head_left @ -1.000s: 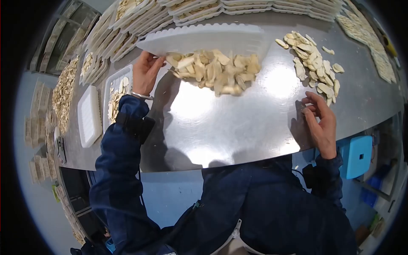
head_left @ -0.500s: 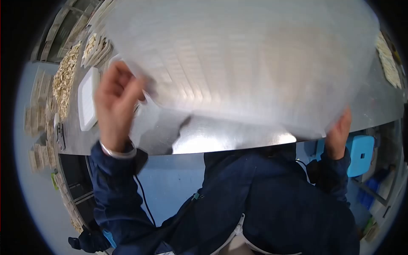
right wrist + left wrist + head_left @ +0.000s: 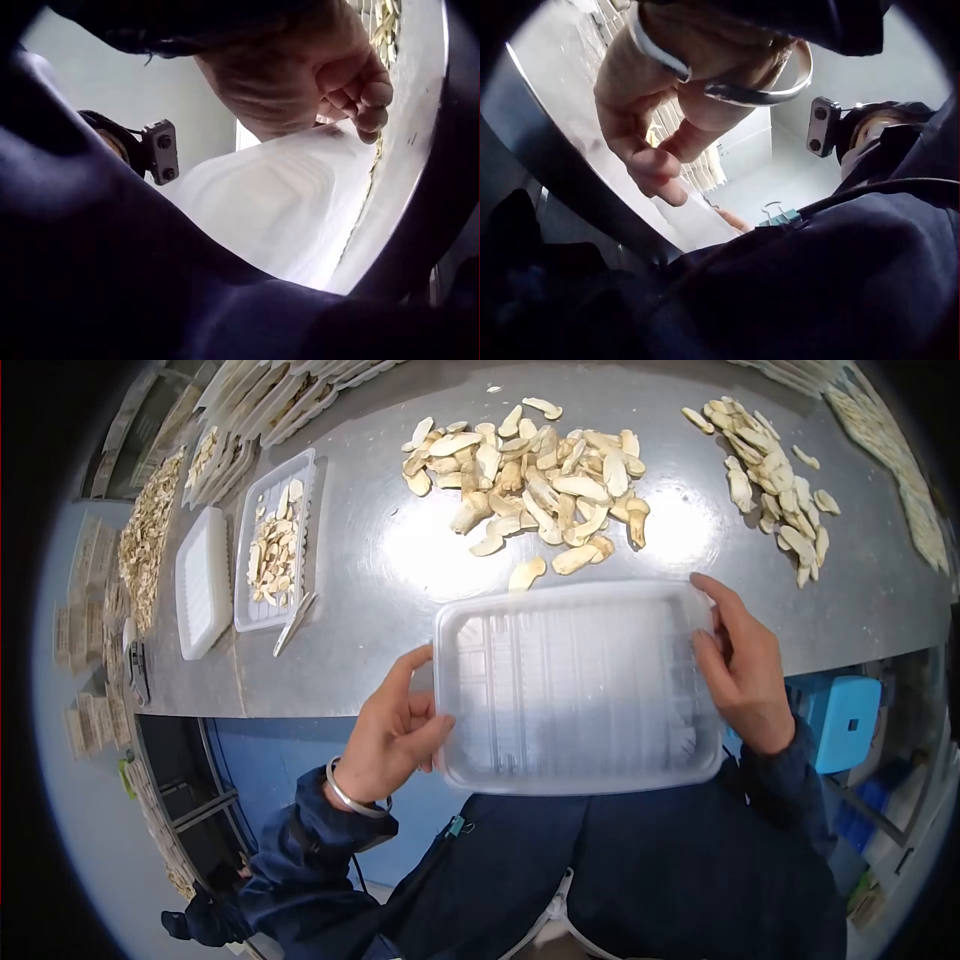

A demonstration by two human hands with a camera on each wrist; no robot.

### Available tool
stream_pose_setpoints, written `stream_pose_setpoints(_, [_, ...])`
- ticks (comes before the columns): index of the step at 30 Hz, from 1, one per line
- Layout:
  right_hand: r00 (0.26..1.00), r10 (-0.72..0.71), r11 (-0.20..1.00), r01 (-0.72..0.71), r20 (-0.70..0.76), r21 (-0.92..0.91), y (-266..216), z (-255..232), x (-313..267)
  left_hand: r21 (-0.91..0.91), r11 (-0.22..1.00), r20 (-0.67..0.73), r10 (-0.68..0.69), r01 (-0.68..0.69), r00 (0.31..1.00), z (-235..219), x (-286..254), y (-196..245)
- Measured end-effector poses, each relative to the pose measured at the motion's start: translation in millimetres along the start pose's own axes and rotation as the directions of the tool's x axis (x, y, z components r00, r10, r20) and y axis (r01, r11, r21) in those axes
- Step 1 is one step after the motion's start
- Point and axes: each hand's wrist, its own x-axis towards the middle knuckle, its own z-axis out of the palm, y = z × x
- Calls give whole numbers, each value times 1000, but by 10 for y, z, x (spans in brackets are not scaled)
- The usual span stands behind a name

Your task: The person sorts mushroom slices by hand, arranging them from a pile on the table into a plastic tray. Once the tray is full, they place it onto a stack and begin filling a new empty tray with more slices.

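Now, head view: I hold a clear plastic tray [image 3: 580,685] between both hands at the centre of the frame, over the near edge of the steel table [image 3: 400,590].
Left hand: my left hand [image 3: 392,735] grips the tray's left short side, thumb against the wall, a metal bangle [image 3: 352,798] at the wrist.
Right hand: my right hand [image 3: 742,665] clasps the tray's right short side, fingers curled over the rim.
Tray's look: translucent, rectangular, rounded corners, ribbed floor, nothing in it; my dark jacket shows through it.
Left wrist view: seen from below, it shows my fingers [image 3: 654,161] bent against the tray's pale underside, which the head view hides; the bangle [image 3: 769,82] is close up.
Right wrist view: also from beneath, it shows the tray's milky base [image 3: 262,217] and my curled fingertips [image 3: 367,101]; how firmly they press I cannot tell, it is dim.
Beyond the tray: a pile of sliced pieces [image 3: 530,470] lies upper centre, another pile [image 3: 775,485] upper right, and a partly filled tray [image 3: 275,545] at left.
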Motion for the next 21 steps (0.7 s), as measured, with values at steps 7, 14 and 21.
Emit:
stream_pose_setpoints(7, [989,27,1000,-28,-144,-6,66,86,447,35,992,-81,120,-117,989,-189,508,110])
stream_pose_setpoints(14, [994,11,993,2,-110,122,198,32,221,585,774,-321,494,-240,808,-687,656,386])
stream_pose_setpoints(21, [973,-29,980,72,-227,185,385,199,166,760,607,-115,476,-231,872,-596,1492,780])
